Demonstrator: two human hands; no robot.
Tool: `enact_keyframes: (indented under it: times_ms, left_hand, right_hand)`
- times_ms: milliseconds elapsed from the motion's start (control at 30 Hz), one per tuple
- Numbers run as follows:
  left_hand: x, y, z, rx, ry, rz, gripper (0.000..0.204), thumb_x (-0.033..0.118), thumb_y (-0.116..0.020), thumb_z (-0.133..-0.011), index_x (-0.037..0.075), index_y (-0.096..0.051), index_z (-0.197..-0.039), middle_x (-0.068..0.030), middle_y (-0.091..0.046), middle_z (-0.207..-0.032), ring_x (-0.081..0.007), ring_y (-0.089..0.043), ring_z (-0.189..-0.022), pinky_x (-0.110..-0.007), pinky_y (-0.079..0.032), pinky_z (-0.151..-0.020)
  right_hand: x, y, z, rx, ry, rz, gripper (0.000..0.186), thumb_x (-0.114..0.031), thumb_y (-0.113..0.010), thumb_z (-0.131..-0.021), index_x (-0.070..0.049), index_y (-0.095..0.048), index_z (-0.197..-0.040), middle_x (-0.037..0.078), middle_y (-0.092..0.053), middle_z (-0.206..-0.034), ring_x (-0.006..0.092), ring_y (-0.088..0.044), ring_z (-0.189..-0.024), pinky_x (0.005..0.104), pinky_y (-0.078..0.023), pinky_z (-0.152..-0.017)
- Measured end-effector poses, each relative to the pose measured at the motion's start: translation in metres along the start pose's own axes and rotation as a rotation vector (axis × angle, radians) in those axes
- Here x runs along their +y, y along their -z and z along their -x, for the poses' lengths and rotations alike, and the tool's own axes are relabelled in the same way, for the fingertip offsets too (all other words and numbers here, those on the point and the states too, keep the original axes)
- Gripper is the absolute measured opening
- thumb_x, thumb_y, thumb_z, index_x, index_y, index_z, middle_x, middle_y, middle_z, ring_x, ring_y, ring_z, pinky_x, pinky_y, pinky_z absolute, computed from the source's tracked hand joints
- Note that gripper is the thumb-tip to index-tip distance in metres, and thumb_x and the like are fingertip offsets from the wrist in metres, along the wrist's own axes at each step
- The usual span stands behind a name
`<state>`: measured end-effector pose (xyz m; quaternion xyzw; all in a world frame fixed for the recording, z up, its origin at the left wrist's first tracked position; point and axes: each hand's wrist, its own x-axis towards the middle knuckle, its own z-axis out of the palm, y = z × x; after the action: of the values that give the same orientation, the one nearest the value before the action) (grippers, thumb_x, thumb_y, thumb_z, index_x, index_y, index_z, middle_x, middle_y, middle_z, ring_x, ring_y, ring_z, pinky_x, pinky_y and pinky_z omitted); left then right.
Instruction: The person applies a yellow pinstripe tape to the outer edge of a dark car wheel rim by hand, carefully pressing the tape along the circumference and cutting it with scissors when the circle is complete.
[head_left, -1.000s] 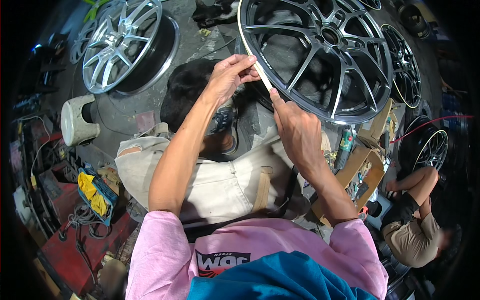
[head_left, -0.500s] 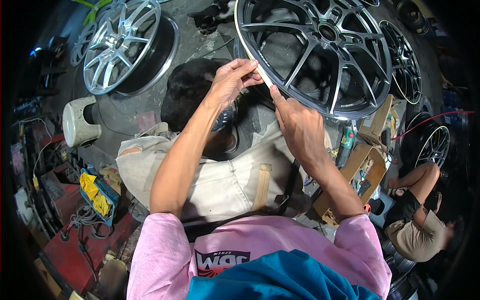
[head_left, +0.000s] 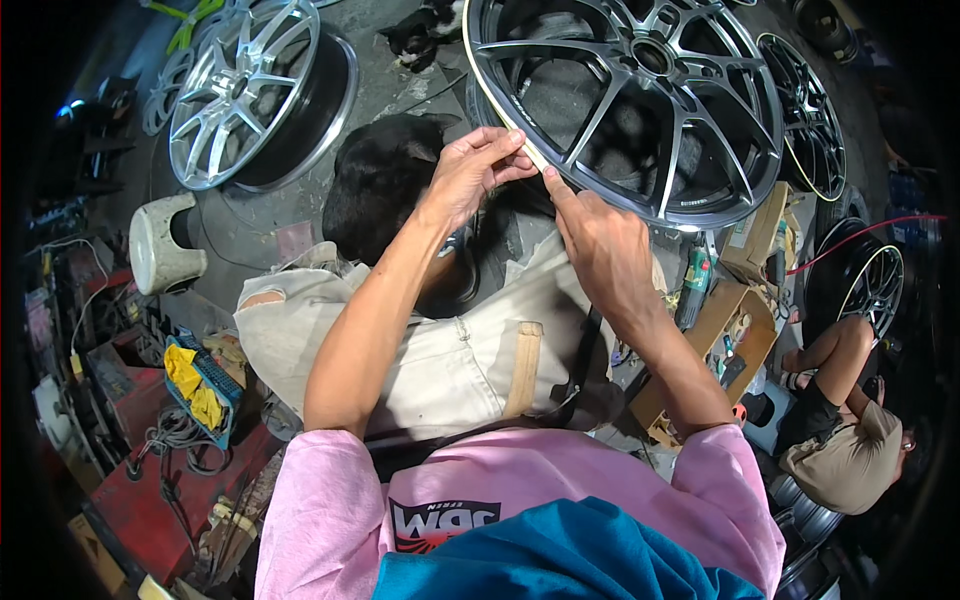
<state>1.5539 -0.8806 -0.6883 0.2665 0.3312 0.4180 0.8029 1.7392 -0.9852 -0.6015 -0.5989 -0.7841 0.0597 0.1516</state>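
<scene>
One pale strip (head_left: 536, 156) edges the wheel (head_left: 606, 103) at lower left — left hand (head_left: 474, 172) pinching it between fingers, seemingly for tautness; right hand (head_left: 606, 238) steadying it with a forefinger, grip unclear.

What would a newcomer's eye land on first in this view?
Probably the big dark wheel at the top, right of centre, with the left hand and right hand at the pale strip along its edge. The silver wheel at upper left stands out, as does the black-and-white cat between the wheels.
</scene>
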Motion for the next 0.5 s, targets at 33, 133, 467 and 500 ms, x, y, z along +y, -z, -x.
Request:
enact_keyframes:
  times_ms: [33, 133, 467, 500]
  left_hand:
    - [-0.002, -0.002, 0.001, 0.008, 0.001, 0.000, 0.021, 0.017, -0.074, -0.099, 0.000, -0.069, -0.109, -0.0096, -0.073, -0.099, -0.0160, -0.072, -0.089, -0.036, -0.063, -0.090]
    - [-0.005, -0.006, 0.005, 0.017, 0.003, 0.006, 0.020, 0.017, -0.074, -0.099, 0.000, -0.069, -0.108, -0.0096, -0.073, -0.098, -0.0160, -0.072, -0.088, -0.036, -0.063, -0.090]
    - [-0.013, -0.012, 0.009, 0.043, -0.031, 0.036, 0.019, 0.016, -0.075, -0.099, 0.000, -0.069, -0.107, -0.0102, -0.073, -0.098, -0.0169, -0.072, -0.089, -0.036, -0.063, -0.090]
    - [-0.014, -0.012, 0.009, 0.042, -0.030, 0.034, 0.019, 0.016, -0.075, -0.099, 0.000, -0.069, -0.107, -0.0102, -0.073, -0.098, -0.0169, -0.072, -0.089, -0.036, -0.063, -0.090]
  right_hand:
    - [0.001, 0.000, 0.001, -0.003, 0.004, -0.004, 0.046, -0.010, -0.070, -0.094, -0.012, -0.065, -0.139, 0.012, -0.068, -0.081, 0.0337, -0.068, -0.068, 0.0454, -0.055, -0.061]
    - [0.003, 0.002, 0.006, -0.007, 0.011, -0.012, 0.048, -0.010, -0.070, -0.094, -0.012, -0.063, -0.142, 0.012, -0.068, -0.082, 0.0337, -0.069, -0.069, 0.0454, -0.055, -0.062]
    - [0.015, 0.007, 0.013, -0.026, 0.035, -0.025, 0.050, -0.011, -0.070, -0.094, -0.013, -0.062, -0.142, 0.012, -0.069, -0.085, 0.0344, -0.070, -0.074, 0.0463, -0.056, -0.066]
    - [0.015, 0.008, 0.014, -0.025, 0.034, -0.026, 0.050, -0.011, -0.070, -0.094, -0.013, -0.062, -0.142, 0.012, -0.069, -0.085, 0.0344, -0.070, -0.074, 0.0463, -0.056, -0.066]
